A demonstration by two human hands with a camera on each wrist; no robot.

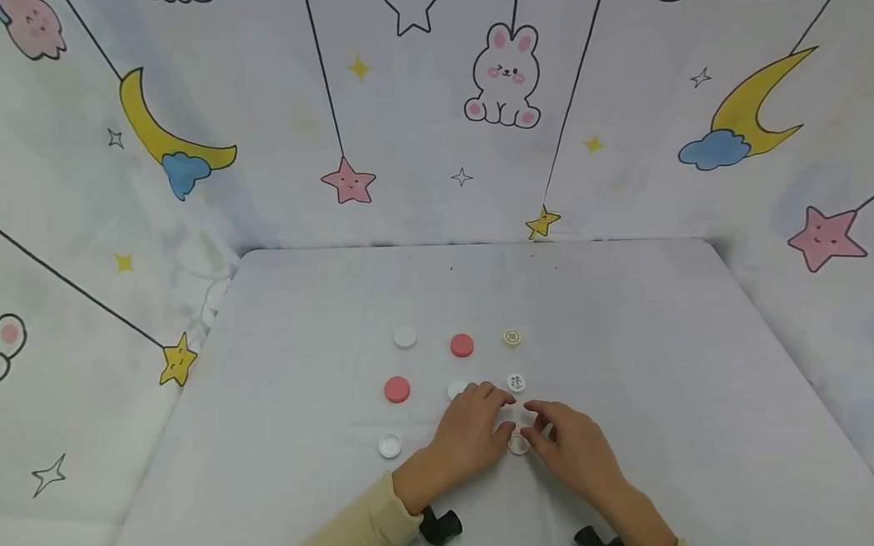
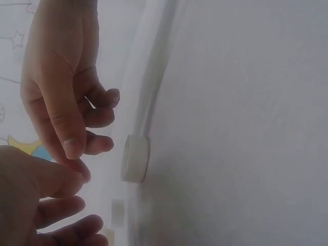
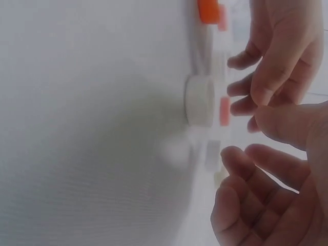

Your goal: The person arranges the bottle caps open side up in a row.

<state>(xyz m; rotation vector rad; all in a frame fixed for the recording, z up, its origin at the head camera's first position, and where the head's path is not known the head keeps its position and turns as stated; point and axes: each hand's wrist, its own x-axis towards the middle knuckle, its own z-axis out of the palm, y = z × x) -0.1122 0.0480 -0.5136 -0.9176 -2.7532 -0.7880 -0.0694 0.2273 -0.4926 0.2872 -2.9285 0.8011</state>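
A small white bottle cap (image 1: 518, 444) lies on the table between my two hands. It shows larger in the left wrist view as a short white cylinder (image 2: 136, 159). My left hand (image 1: 470, 429) is just left of it, fingers loosely bent, holding nothing. My right hand (image 1: 576, 450) is on its right side, also with loosely bent fingers and nothing in them. In the right wrist view both thumbs come close together above the cap (image 3: 200, 101); whether they touch is unclear. Beyond the fingertips lies a white cap with dark marks (image 1: 516, 383). My left hand partly hides another white cap (image 1: 456, 388).
Other caps lie spread in rough rows on the white table (image 1: 299, 323): a red one (image 1: 397, 389), another red one (image 1: 462, 345), a yellowish one (image 1: 511, 337), a white one (image 1: 405, 337) and a white ring-like one (image 1: 390, 445). A patterned cloth (image 1: 431, 122) surrounds the table.
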